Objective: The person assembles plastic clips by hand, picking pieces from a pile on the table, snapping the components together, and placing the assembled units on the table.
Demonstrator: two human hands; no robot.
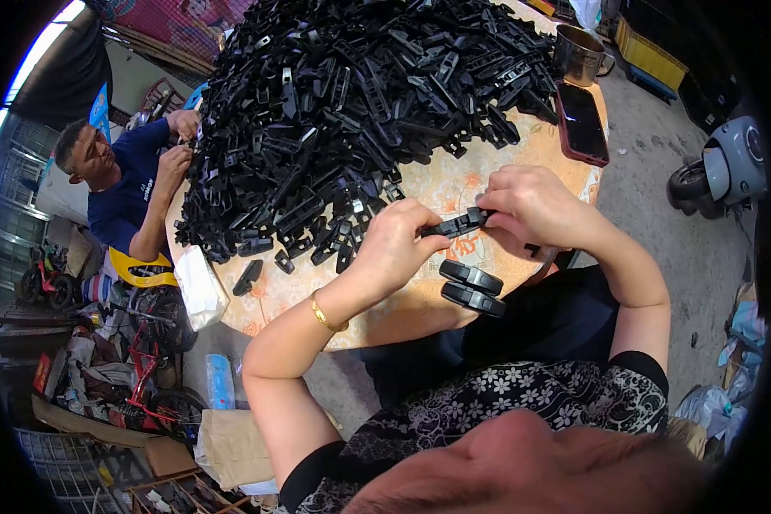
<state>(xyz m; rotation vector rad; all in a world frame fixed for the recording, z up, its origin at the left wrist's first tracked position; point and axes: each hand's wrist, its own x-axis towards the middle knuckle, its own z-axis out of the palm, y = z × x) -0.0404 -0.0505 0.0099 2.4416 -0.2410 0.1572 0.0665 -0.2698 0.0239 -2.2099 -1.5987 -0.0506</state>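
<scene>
Between my two hands, just above the near side of the table, is a long, narrow black plastic part (459,224). My left hand (394,244) pinches its left end between thumb and fingers, and my right hand (529,206) pinches the other end. What exactly the fingertips cover is hidden. Two rounded black plastic pieces (472,287) lie side by side near the table edge, below the held part. Beyond my hands, a big heap of similar black plastic parts (360,111) covers much of the table (287,315), whose cover is orange-patterned.
A phone in a dark red case (583,124) and a metal mug (579,56) stand at the right edge. At the left edge lies a white soft packet (200,287). A co-worker (124,184) handles parts across the heap's left side. A scooter (735,161) is parked at right.
</scene>
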